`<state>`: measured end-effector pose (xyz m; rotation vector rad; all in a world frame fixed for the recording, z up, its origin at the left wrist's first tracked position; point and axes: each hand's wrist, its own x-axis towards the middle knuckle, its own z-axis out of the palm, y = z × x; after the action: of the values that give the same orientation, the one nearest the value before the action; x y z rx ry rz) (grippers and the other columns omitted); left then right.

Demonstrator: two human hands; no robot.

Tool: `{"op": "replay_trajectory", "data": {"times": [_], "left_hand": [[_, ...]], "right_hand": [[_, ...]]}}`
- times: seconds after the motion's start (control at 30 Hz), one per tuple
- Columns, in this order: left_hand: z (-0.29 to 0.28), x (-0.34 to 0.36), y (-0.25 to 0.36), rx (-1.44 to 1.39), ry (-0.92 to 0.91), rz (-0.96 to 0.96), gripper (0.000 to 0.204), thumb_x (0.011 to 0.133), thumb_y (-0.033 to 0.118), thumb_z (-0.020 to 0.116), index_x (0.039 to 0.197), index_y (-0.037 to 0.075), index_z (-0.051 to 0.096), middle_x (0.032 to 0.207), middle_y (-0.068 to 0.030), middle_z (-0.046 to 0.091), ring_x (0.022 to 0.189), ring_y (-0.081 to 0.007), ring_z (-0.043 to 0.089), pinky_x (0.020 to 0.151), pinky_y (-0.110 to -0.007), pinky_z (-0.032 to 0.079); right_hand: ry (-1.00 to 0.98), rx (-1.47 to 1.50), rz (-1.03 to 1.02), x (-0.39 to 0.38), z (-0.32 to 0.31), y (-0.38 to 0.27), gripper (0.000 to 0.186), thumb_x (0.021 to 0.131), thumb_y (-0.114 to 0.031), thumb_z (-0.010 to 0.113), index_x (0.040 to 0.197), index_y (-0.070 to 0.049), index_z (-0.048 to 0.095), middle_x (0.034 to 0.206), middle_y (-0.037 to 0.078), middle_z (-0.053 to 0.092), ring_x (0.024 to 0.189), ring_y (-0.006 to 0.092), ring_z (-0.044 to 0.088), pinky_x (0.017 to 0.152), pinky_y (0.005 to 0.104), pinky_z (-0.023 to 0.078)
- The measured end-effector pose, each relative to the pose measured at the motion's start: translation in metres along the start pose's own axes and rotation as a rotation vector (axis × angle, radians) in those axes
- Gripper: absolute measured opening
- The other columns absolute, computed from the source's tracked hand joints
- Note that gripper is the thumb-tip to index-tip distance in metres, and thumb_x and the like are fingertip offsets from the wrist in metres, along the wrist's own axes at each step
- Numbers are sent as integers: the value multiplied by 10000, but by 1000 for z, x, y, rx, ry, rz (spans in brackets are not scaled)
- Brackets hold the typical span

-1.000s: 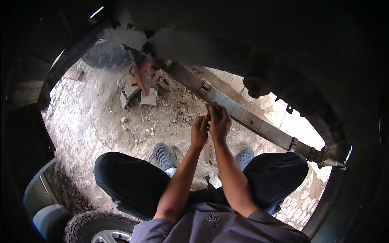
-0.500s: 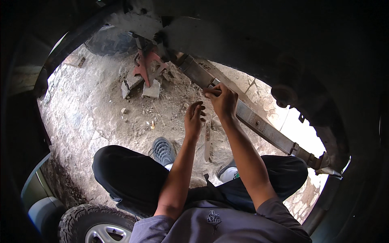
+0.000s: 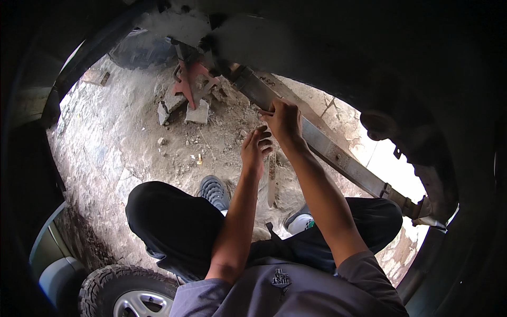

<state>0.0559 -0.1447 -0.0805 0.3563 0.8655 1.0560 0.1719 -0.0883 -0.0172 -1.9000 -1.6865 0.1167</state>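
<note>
A long grey leaf spring (image 3: 343,161) runs diagonally from the upper middle to the lower right. My right hand (image 3: 285,124) is at its upper part with the fingers curled together; whatever they may grip is hidden. Just below and left of it, my left hand (image 3: 255,151) hovers over the ground, fingers loosely bent and apart, with nothing visible in it. Under the hands a narrow flat metal strip (image 3: 272,182) lies on the dirt between my shoes.
A red jack stand (image 3: 186,84) rises beyond my hands, with broken concrete blocks (image 3: 198,112) at its foot. A loose wheel (image 3: 127,293) lies at lower left. Dark vehicle bodywork (image 3: 327,58) arches overhead and to the right. Rubble covers the rough ground.
My right hand has shifted slightly left along the spring, its fingers turned more out of sight. The left hand has risen a little toward it. The whole view has shifted slightly.
</note>
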Motion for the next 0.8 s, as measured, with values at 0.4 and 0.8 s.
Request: {"op": "replay_trajectory", "data": {"times": [0.4,0.8], "left_hand": [[-13,-1,4,45,92,-56,415,1081,359,508,1349,84,664,1175,-33,658,975,-157,602,865,-347,504],[-5,-14,3,83,94,-72,383,1076,339,513,1300,78,682,1124,-28,674,897,-135,613,814,-316,504]], "right_hand": [[-128,77,31,6,-19,-2,384,645,-155,966,802,-13,645,793,152,760,754,282,761,704,387,579],[-295,130,24,17,-10,10,247,770,-43,854,908,-14,652,844,104,794,816,211,783,716,346,607]]}}
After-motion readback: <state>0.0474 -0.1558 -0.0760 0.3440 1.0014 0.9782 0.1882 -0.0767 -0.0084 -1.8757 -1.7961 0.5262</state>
